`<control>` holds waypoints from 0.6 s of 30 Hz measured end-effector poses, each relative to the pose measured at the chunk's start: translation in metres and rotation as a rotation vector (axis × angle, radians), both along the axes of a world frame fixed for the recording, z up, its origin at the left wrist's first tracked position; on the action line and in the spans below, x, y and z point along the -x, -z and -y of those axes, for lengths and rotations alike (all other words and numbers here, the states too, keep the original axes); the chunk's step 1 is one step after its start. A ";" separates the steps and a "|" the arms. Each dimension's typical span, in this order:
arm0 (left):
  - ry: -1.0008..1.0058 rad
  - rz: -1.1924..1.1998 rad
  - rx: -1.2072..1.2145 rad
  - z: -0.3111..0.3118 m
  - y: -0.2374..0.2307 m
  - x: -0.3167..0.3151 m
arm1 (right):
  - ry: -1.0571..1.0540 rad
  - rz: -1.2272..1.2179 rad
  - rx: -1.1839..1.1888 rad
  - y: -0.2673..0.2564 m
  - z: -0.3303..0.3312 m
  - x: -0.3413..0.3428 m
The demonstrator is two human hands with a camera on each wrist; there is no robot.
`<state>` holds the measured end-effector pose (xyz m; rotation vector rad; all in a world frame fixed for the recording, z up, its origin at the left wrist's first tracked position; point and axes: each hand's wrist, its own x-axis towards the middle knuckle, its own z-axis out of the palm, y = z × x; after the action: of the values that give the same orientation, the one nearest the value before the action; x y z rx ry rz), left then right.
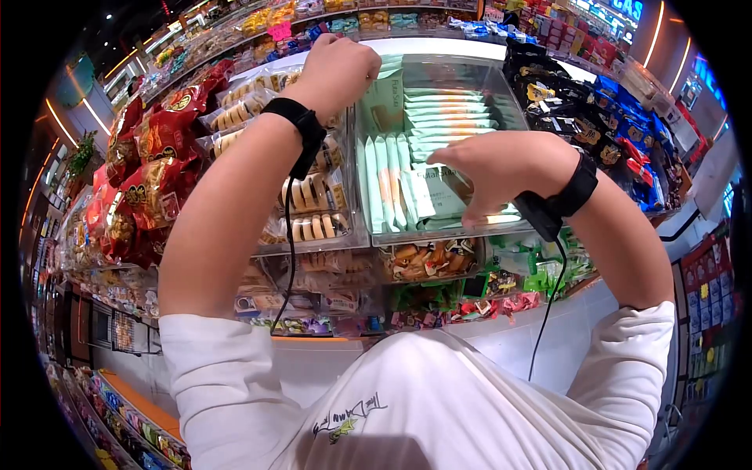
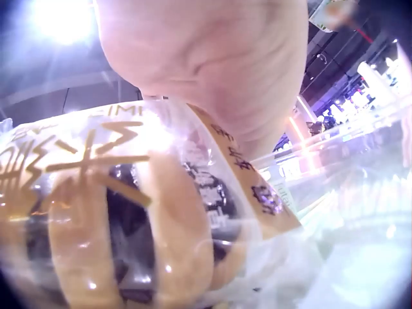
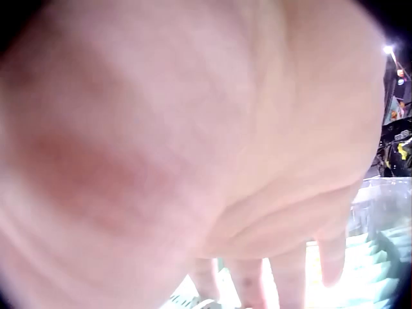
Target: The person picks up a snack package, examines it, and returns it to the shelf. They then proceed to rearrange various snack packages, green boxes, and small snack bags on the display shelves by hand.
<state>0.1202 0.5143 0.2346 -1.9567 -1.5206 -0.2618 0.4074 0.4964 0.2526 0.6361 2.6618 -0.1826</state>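
My right hand (image 1: 509,168) is over a clear bin (image 1: 439,235) of pale green snack packets (image 1: 446,117). Its thumb and fingers are spread apart at the right side of one labelled green packet (image 1: 435,192), which faces up at the front. In the right wrist view, the fingers (image 3: 290,277) point down among bright green packets. My left hand (image 1: 341,74) is bent over the bin's back left corner, beside an upright green packet (image 1: 385,102). Its fingertips are hidden, so I cannot tell whether they grip anything.
Left of the bin lie clear-wrapped sandwich biscuits (image 1: 317,192), seen close below the left wrist as a dark-filled pack (image 2: 129,225). Red bags (image 1: 160,157) are piled farther left. Black packets (image 1: 564,110) and blue packets (image 1: 634,141) fill the right side. Lower bins hold brown snacks (image 1: 431,261).
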 end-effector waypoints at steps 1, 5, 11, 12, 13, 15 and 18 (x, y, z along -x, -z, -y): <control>-0.002 0.021 0.018 0.001 -0.001 0.000 | -0.014 -0.056 0.037 0.004 -0.006 -0.002; -0.020 0.048 0.032 -0.001 -0.004 0.002 | -0.187 -0.233 -0.031 0.032 -0.033 -0.006; 0.032 0.137 0.043 0.000 -0.003 0.009 | -0.092 -0.560 0.079 -0.007 -0.039 0.013; 0.037 0.171 0.068 0.002 -0.006 0.008 | -0.101 -0.648 0.074 -0.015 -0.040 0.018; 0.024 0.187 0.135 0.004 -0.011 0.008 | -0.038 -0.672 -0.004 -0.022 -0.040 0.024; -0.017 0.212 0.214 0.012 -0.021 0.007 | -0.018 -0.798 0.029 -0.028 -0.054 0.036; -0.020 0.342 0.366 0.028 -0.035 0.007 | -0.020 -1.043 0.319 0.004 -0.102 0.059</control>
<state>0.1133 0.4863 0.2692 -2.2650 -1.9156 -0.3430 0.3479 0.5982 0.2485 0.4691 3.4540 -1.1880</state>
